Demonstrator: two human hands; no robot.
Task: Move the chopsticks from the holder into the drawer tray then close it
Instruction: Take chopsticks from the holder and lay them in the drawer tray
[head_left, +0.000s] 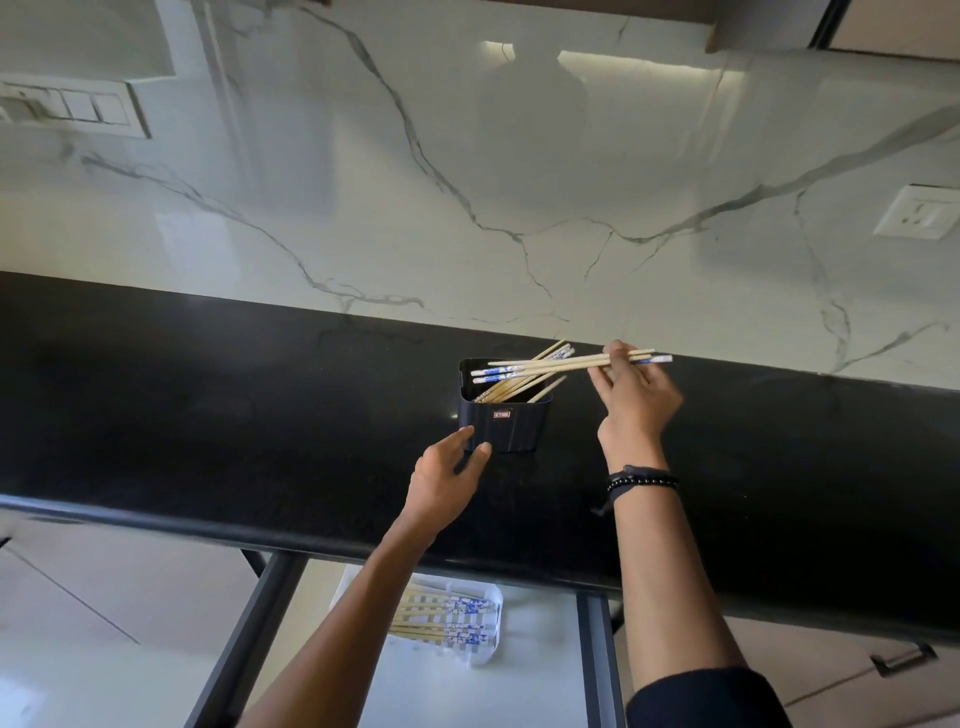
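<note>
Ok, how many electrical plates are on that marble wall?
2. A switch panel sits at the upper left; a socket plate sits at the far right, above the black counter. More may lie outside the view.

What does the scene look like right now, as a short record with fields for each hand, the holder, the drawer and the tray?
left hand: thumb and fingers round the lower corner of the holder
right hand: pinches a bundle of chopsticks, roughly level above the holder
holder: dark, upright on the black counter, leaning chopsticks inside
drawer: open, below the counter edge
tray: white, in the drawer, stored chopsticks lying in it
</note>
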